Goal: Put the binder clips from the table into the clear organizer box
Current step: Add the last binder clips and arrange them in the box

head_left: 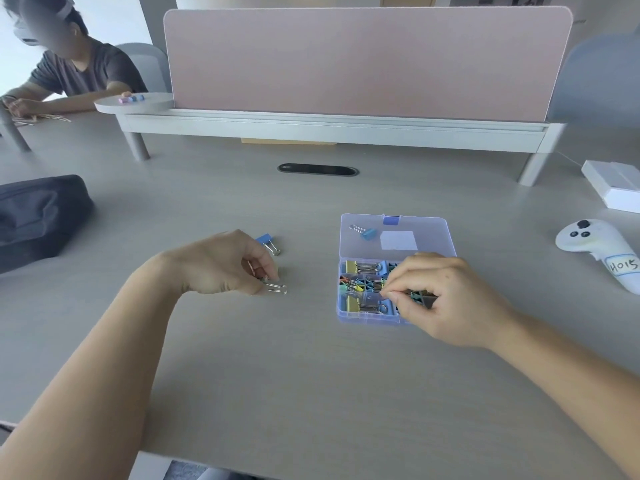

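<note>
One head-worn wide-angle view, facing forward and down across the table (311,375), close above left hand (221,265) and right hand (446,299) at mid-frame, divider (363,60) along the far edge near the top.

Table (311,358) is smooth, matt, with a pale wood-grain surface, barely any glare. Organizer box (367,317): clear lilac-tinted plastic, glossy, and the open lid (429,233) catches light. Binder clips (363,268) inside, painted metal bodies, shiny wire handles. Left hand (225,265) pinches a small clip (277,289) with bright metal loops; right hand (450,299) grips a dark binder clip (428,300), dull paint. Far left, black pouch (38,213), soft matt cloth. Pink divider panel (363,60) looks felt-like. Right, white controller (588,237), smooth plastic, paper label (623,265)
</note>
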